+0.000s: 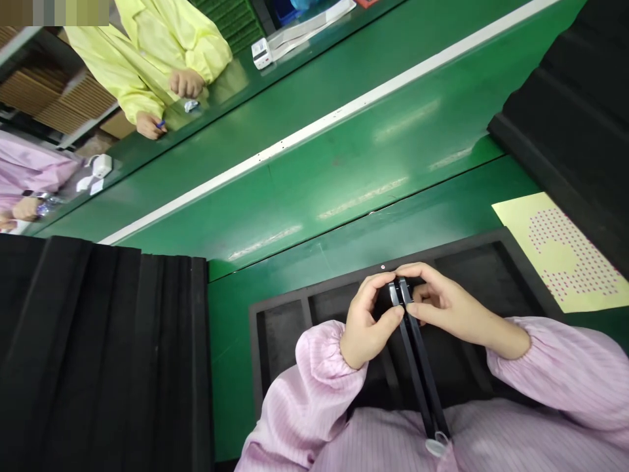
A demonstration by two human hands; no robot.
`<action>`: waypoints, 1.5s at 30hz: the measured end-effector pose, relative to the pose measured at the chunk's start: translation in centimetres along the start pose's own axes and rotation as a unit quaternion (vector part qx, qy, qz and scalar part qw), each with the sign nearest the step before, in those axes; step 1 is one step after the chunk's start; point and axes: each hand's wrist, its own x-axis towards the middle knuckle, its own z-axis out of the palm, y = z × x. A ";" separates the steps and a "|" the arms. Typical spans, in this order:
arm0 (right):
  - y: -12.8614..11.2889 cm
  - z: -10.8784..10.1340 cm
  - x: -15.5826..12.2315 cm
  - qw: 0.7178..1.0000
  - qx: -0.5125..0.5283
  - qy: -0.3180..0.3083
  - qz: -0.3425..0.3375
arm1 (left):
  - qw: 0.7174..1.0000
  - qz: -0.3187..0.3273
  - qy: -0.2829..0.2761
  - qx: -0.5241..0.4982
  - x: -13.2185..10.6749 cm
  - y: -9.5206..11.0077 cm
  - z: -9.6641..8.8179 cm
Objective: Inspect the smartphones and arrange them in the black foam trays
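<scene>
Two thin black flat panels (pixel 417 367) stand on edge side by side, running from my lap up to my fingers. My left hand (pixel 366 324) pinches the top of the left panel, fingers closed round it. My right hand (pixel 442 305) grips the top of the right panel from the other side, thumb against its edge. Both hands hover over a black foam tray (pixel 280 328) with rectangular compartments, set on the green bench in front of me. My sleeves are pink.
A stack of black foam trays (pixel 98 354) fills the left. More black trays (pixel 570 111) rise at the right. A yellow sheet with red dots (pixel 565 255) lies right of the tray. Beyond the green conveyor (pixel 344 151), a person in yellow and another in pink work.
</scene>
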 end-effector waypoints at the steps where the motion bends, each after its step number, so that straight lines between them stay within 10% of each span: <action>1: 0.0 0.0 0.0 1.000 0.000 0.000 -0.004 | 1.000 0.000 0.002 0.002 0.0 0.0 0.0; 35: 0.0 -0.7 -1.1 0.994 -0.079 -0.068 -0.017 | 0.989 0.022 -0.136 0.059 -0.4 0.2 -1.3; 41: 0.2 -1.3 -1.3 0.994 -0.062 -0.081 0.046 | 0.995 -0.016 -0.078 0.068 -0.6 0.1 -0.2; 45: 0.1 -1.0 -1.2 0.993 -0.092 0.019 0.067 | 0.979 -0.032 -0.074 0.187 -1.2 0.5 1.2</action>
